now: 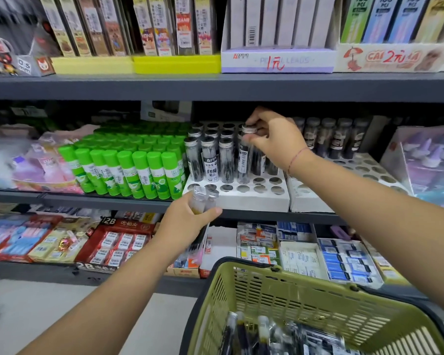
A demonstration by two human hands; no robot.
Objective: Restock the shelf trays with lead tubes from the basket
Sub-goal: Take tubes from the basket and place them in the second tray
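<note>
Lead tube (244, 155): clear, black-labelled, silver-capped, upright in white holed tray (254, 201). Right hand (274, 142) fingers (260, 119) pinch its cap. Left hand (185, 221), lower left of them, grips spare tubes (201, 198). Green basket (267, 285) below holds more. Grey shelf (215, 85); glue sticks (128, 170) leftward.

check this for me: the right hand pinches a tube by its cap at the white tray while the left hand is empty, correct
Not quite. The left hand is not empty: it grips a few lead tubes just in front of the white tray, as the head view shows. The right hand does pinch a tube by its cap there.
</note>
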